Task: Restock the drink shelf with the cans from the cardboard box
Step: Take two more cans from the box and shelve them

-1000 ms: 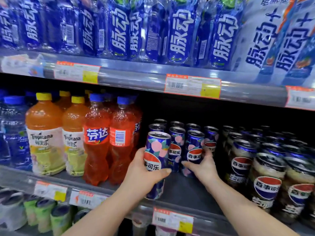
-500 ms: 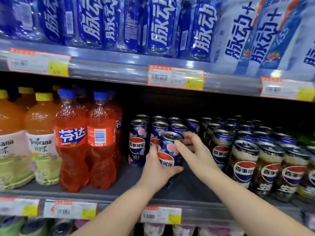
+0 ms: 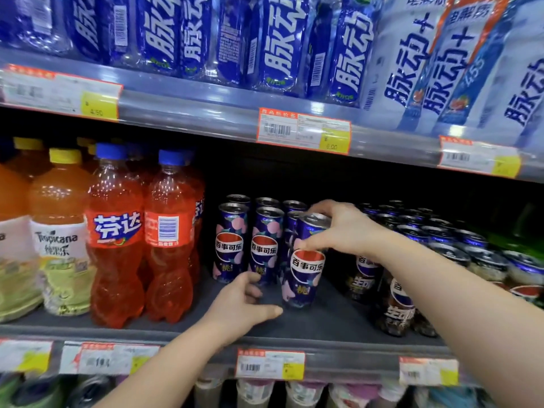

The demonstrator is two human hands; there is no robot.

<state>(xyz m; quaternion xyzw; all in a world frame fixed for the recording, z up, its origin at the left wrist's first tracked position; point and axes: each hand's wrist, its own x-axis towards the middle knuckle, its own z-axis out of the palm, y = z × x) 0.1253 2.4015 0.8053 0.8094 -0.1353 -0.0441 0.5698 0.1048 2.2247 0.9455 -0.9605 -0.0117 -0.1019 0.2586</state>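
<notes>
The dark shelf [image 3: 323,322] carries orange bottles [image 3: 114,240] at nine o'clock, purple cans [image 3: 232,242] centrally, darker cans [image 3: 441,248] at three o'clock.

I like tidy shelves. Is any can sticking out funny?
Yes: the front peach can stands alone ahead of its row, leaning slightly. The right hand grips its top; the left hand is off it.

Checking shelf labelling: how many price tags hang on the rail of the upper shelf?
3 price tags: one at the left end, one in the middle above the peach cans, one at the right. More may lie outside the frame.
</notes>
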